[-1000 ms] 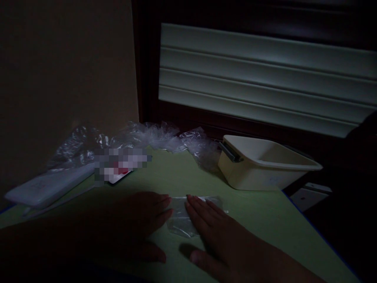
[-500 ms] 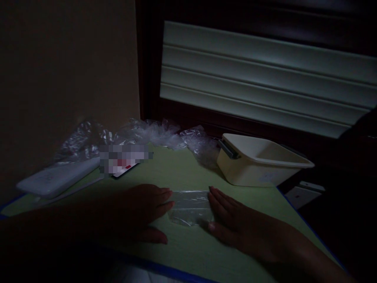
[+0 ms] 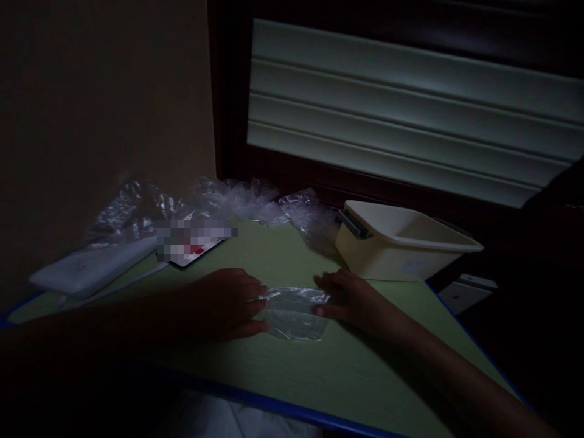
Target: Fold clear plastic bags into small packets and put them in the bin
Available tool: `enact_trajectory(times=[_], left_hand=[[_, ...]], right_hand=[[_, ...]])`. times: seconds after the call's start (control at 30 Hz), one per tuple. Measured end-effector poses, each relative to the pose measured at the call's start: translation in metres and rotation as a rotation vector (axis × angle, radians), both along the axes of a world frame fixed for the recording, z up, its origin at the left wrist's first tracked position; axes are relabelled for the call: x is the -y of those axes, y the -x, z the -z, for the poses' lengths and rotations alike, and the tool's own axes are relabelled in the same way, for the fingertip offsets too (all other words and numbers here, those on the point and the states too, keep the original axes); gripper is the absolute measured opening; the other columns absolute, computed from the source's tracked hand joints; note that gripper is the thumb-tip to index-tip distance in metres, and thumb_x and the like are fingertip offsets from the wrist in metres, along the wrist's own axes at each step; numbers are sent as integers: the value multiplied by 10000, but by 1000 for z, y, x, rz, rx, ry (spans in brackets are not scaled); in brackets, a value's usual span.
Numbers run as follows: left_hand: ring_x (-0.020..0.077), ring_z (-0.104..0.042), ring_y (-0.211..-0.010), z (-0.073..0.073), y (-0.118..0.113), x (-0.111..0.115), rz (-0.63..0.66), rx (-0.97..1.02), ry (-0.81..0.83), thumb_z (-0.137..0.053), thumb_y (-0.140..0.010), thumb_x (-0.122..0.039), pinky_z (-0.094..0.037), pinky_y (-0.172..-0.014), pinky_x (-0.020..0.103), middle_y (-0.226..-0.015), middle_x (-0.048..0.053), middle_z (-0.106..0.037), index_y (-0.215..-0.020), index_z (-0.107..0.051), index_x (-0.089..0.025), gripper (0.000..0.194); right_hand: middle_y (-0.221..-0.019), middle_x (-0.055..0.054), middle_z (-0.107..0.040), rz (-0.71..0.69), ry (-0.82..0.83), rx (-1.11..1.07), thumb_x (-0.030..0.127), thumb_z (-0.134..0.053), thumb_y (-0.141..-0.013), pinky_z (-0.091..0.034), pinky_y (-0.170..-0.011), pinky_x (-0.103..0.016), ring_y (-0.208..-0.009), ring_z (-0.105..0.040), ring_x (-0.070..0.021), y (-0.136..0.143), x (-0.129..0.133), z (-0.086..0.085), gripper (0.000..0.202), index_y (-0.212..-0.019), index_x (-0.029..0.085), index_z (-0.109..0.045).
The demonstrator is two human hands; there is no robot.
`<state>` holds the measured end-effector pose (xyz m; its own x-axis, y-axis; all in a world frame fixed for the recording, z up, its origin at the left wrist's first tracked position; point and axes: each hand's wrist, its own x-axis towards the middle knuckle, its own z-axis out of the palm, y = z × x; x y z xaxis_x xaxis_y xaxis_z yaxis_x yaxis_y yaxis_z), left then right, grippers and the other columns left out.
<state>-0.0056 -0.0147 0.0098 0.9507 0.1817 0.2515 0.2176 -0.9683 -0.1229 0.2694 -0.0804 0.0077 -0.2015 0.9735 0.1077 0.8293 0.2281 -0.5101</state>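
Observation:
A small clear plastic bag (image 3: 296, 316) lies flat on the green tabletop (image 3: 255, 377), with shiny creases along its far edge. My left hand (image 3: 230, 304) rests at the bag's left side, open, its fingers stretched out and the tips touching the film. On the right, my right hand (image 3: 351, 301) is at the bag's upper right corner. Its fingers bend over beyond the corner while the thumb lies by the right edge, with a gap between thumb and fingers. The light is dim, so fine contact there is hard to see.
Crumpled clear plastic (image 3: 219, 201) lines the table's back. At the left are a white flat case (image 3: 86, 267) and a partly blurred card or booklet (image 3: 187, 255). A cream bin (image 3: 387, 255) stands at the right edge; a white box (image 3: 469, 292) sits beyond it.
My right hand has gone from lying flat beside the bag to a bent-finger pose at its upper right corner. The left hand's thumb has moved closer to its fingers.

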Motion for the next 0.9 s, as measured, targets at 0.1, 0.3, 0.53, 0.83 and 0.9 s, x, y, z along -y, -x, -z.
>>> enact_trajectory(times=[0.1, 0.3, 0.53, 0.83, 0.9], left_hand=[[245, -610, -933, 3, -1, -4, 52, 6, -56, -482, -934, -324, -467, -796, 372, -1111, 132, -637, -884, -666, -141, 264], [254, -551, -1071, 8, -3, -10, -63, 229, 101, -590, -860, -276, -430, -925, 386, -1190, 139, -601, -1025, -624, -117, 232], [223, -552, -1022, 16, -12, -22, -88, 246, 432, -688, -751, -267, -428, -924, 356, -1070, 110, -614, -1123, -558, -99, 428], [187, -547, -918, 16, -9, -22, -148, 273, 589, -698, -687, -256, -439, -857, 310, -990, 44, -554, -1203, -497, -147, 565], [182, -547, -901, 15, -10, -21, -168, 272, 600, -703, -680, -269, -439, -846, 304, -979, 40, -545, -1182, -509, -145, 552]], right_hand=[[-880, -72, -570, 39, 11, -30, 369, -726, -681, -470, -676, -334, -776, -567, -209, 2, 2, 0, 347, -927, 146, -623], [-692, 17, -497, 26, 88, -135, 322, -680, -668, -344, -515, -240, -618, -469, -146, 9, 2, 0, 262, -761, 202, -467], [-651, 36, -480, -49, 122, -252, 249, -595, -717, -318, -527, -228, -589, -448, -128, 16, 6, 0, 188, -743, 213, -413], [-673, 19, -503, -74, 29, -336, 226, -563, -770, -349, -546, -240, -610, -479, -131, 24, 9, -2, 113, -715, 204, -466], [-672, 21, -499, -78, 1, -348, 246, -574, -776, -358, -551, -246, -617, -483, -135, 25, 10, -3, 123, -711, 203, -478]])
